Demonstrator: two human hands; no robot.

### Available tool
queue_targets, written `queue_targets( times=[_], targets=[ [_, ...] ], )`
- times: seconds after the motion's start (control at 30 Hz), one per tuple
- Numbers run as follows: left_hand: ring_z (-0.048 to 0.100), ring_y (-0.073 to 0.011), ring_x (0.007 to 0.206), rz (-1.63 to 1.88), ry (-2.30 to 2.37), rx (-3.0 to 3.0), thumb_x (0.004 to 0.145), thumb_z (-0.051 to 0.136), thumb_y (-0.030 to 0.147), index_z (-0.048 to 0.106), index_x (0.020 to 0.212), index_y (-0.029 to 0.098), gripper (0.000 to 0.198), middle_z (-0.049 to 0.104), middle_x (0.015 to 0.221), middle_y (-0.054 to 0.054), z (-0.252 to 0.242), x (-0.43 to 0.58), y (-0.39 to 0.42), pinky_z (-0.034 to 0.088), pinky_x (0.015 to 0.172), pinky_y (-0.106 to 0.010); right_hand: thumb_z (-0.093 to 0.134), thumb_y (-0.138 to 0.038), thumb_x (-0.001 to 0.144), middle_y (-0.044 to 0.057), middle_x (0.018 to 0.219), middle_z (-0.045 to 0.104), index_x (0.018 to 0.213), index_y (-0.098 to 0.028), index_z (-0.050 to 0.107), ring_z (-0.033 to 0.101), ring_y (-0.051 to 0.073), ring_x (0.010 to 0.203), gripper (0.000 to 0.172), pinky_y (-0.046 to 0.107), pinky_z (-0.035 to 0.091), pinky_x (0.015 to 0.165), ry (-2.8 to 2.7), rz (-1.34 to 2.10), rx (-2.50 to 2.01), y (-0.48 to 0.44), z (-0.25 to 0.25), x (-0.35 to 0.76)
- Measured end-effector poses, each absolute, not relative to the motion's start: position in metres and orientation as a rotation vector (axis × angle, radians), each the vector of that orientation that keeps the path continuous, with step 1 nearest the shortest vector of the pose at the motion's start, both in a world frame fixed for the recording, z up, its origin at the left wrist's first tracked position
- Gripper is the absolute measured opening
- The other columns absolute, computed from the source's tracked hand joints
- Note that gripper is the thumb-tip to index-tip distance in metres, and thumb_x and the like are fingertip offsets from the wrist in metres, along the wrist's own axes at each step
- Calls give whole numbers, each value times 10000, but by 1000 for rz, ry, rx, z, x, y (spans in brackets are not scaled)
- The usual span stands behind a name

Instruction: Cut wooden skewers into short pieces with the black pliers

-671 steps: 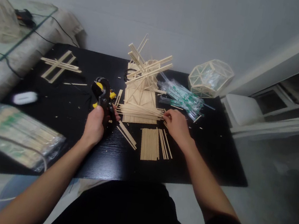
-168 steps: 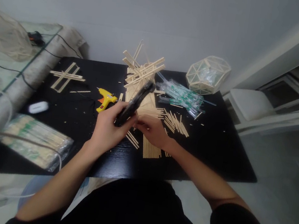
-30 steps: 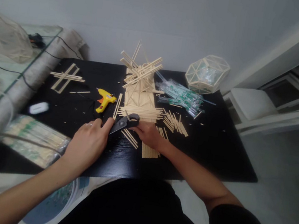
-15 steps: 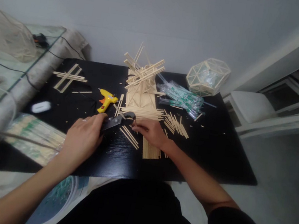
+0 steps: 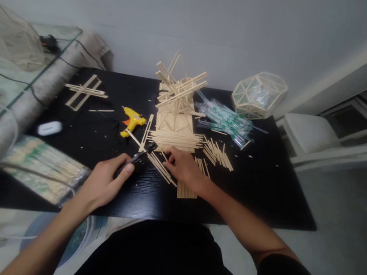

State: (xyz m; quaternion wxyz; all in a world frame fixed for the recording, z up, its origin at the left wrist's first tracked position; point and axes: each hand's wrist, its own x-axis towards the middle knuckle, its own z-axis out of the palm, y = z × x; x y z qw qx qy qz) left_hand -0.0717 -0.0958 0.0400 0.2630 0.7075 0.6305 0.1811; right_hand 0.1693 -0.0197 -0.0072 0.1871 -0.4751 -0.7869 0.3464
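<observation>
My left hand (image 5: 106, 183) is wrapped around dark-handled cutters (image 5: 136, 158), whose jaw end points up and right over loose wooden sticks. A pale wooden stick (image 5: 135, 139) lies across at the cutters' tip. Just right of the tip, my right hand (image 5: 183, 169) has its thumb and fingers pinched, with the end of a short wooden stick (image 5: 164, 156) showing at the fingertips. Several sticks (image 5: 164, 171) lie slantwise between the hands. Beneath my right hand is a flat panel of sticks (image 5: 187, 192). Behind stands a stick-built model (image 5: 179, 95) with crossed blades.
A yellow glue gun (image 5: 133, 122) lies left of the model. Further left are a stick cross (image 5: 86, 91), a white case (image 5: 50, 128) and a bag of sticks (image 5: 46, 167). On the right are cut sticks (image 5: 218, 153), plastic wrappers (image 5: 229, 121) and a polyhedral frame (image 5: 259, 95).
The cutters have turned in my left hand, so their curved jaws no longer show side-on. My right hand has moved slightly right and down, away from the cutters' tip.
</observation>
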Motion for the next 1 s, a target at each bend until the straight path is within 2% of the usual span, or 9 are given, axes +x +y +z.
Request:
queue_targets(
  times=[0.17, 0.2, 0.33, 0.43, 0.5, 0.6, 0.7, 0.87, 1.0],
  targets=[
    [584, -195, 637, 428, 1685, 1821, 1000, 345, 652, 567, 828, 219, 516, 625, 700, 8, 35, -65, -97, 461, 701, -308, 736, -154, 911, 49, 806, 700, 883, -153, 682, 632, 178, 752, 61, 299, 469, 747, -2234, 881, -1233, -18, -5, 174],
    [590, -199, 641, 415, 1681, 1802, 1001, 346, 654, 575, 841, 220, 517, 631, 704, 6, 34, -64, -98, 464, 708, -312, 696, -171, 947, 53, 809, 705, 852, -158, 679, 640, 179, 766, 97, 303, 478, 760, -2192, 899, -1210, -19, -2, 175],
    [619, -209, 666, 409, 1639, 1768, 1006, 371, 638, 598, 890, 221, 489, 659, 741, 0, 30, -57, -99, 466, 717, -318, 513, -318, 1059, 49, 794, 721, 831, -168, 685, 663, 154, 686, 323, 276, 526, 657, -1828, 1414, -1108, -29, 15, 177],
    [640, -219, 688, 418, 1607, 1770, 1013, 387, 613, 609, 908, 223, 461, 676, 757, -6, 29, -51, -100, 459, 701, -315, 574, -365, 1018, 39, 788, 718, 873, -170, 690, 648, 137, 610, 270, 250, 525, 544, -1603, 1754, -1064, -43, 24, 176],
    [648, -225, 698, 415, 1593, 1767, 1017, 389, 599, 615, 905, 225, 451, 685, 762, -13, 29, -48, -100, 450, 684, -312, 627, -327, 979, 31, 780, 719, 894, -169, 702, 618, 123, 572, 195, 241, 504, 521, -1567, 1719, -1101, -52, 26, 174],
    [638, -223, 676, 399, 1592, 1775, 1023, 376, 585, 602, 862, 225, 455, 663, 722, -14, 30, -44, -100, 426, 655, -309, 637, -296, 968, 22, 758, 724, 900, -170, 733, 626, 129, 617, 173, 253, 499, 601, -1585, 1492, -1152, -62, 23, 171],
    [620, -218, 644, 366, 1608, 1791, 1023, 369, 586, 571, 825, 225, 459, 624, 683, -10, 31, -41, -99, 406, 644, -312, 627, -313, 978, 14, 737, 709, 854, -180, 733, 653, 150, 698, 211, 264, 492, 669, -1577, 1359, -1171, -68, 20, 170],
    [615, -210, 630, 346, 1615, 1806, 1025, 375, 581, 564, 827, 224, 450, 612, 678, -8, 30, -36, -98, 394, 648, -314, 582, -332, 1000, -6, 652, 629, 712, -195, 661, 588, 144, 629, 329, 266, 450, 631, -1599, 1268, -1188, -72, 18, 171],
    [623, -213, 624, 352, 1629, 1829, 1025, 373, 575, 585, 826, 217, 461, 615, 664, -14, 28, -34, -98, 396, 640, -314, 571, -332, 1008, -17, 624, 593, 678, -200, 633, 563, 138, 600, 361, 267, 444, 635, -1636, 1248, -1173, -74, 19, 174]
  ],
)
